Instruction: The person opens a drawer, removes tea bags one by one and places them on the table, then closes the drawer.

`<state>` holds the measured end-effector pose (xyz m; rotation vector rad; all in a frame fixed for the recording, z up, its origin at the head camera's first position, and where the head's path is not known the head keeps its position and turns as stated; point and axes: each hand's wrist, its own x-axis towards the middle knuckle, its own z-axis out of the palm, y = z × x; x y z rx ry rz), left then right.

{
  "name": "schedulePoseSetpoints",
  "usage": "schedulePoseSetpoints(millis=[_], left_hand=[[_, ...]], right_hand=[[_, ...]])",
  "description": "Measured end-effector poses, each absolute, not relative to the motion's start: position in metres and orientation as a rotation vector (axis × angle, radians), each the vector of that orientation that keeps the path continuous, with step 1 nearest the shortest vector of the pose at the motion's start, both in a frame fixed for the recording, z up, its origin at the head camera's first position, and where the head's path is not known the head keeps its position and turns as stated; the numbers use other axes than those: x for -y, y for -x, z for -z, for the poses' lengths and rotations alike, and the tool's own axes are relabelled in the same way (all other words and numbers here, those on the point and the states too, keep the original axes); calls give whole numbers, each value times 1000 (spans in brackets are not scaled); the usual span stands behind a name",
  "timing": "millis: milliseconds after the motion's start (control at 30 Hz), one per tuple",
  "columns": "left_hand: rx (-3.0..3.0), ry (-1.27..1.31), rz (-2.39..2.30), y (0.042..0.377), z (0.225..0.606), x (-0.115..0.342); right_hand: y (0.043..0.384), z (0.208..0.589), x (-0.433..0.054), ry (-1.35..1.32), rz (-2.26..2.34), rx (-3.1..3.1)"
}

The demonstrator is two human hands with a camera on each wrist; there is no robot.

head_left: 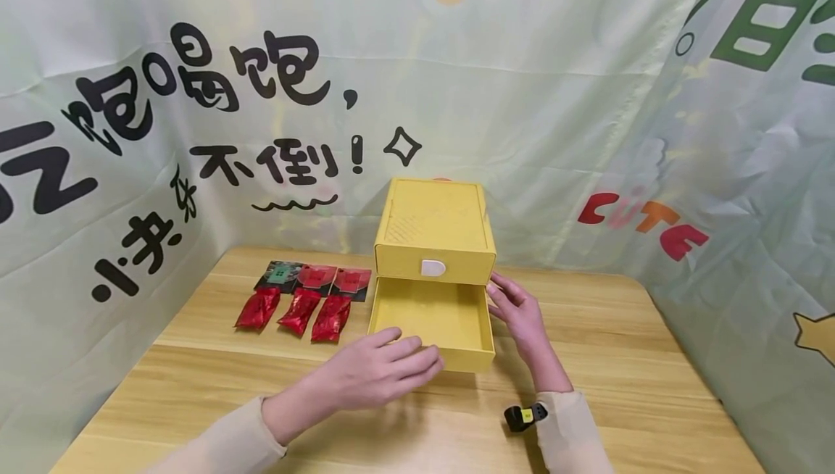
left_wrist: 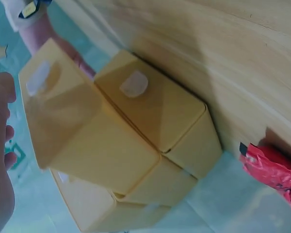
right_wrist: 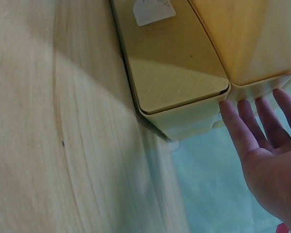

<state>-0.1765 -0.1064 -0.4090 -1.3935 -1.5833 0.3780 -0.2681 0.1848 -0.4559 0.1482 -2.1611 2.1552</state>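
A yellow box of stacked drawers [head_left: 433, 217] stands on the table, with white tabs on its fronts. Its middle drawer [head_left: 430, 307] is pulled well out, and the bare yellow floor shows. Just in front of this drawer's left part hovers my left hand [head_left: 375, 369], fingers loosely bent and holding nothing. In the left wrist view a gap lies between those fingers and the drawer front [left_wrist: 63, 111]. My right hand [head_left: 522, 318] rests straight fingertips [right_wrist: 230, 109] against the right side of the box; its thumb is partly cut off in the right wrist view.
Left of the box lie three red foil packets [head_left: 298, 311] in a row. Behind them are three dark cards [head_left: 316, 278] with red or green prints. A printed cloth backdrop [head_left: 522, 97] closes off the wooden table [head_left: 587, 343] behind and at the sides.
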Motion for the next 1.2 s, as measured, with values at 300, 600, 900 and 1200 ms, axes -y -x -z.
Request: schedulePoseSetpoints(millis=[300,600,900,1200], left_hand=[[1609,1410,-522,173,420,93],[1692,1364,-642,171,428,88],[1756,1347,-596,170,436,87],[1760,1315,-539,172,434,85]], right_hand=[[267,454,-185,-146,-2145,2156],[268,456,-185,-150,-2151,2163],[268,456,-185,-153,-2149,2154],[268,456,-184,-161,-2149,2134]])
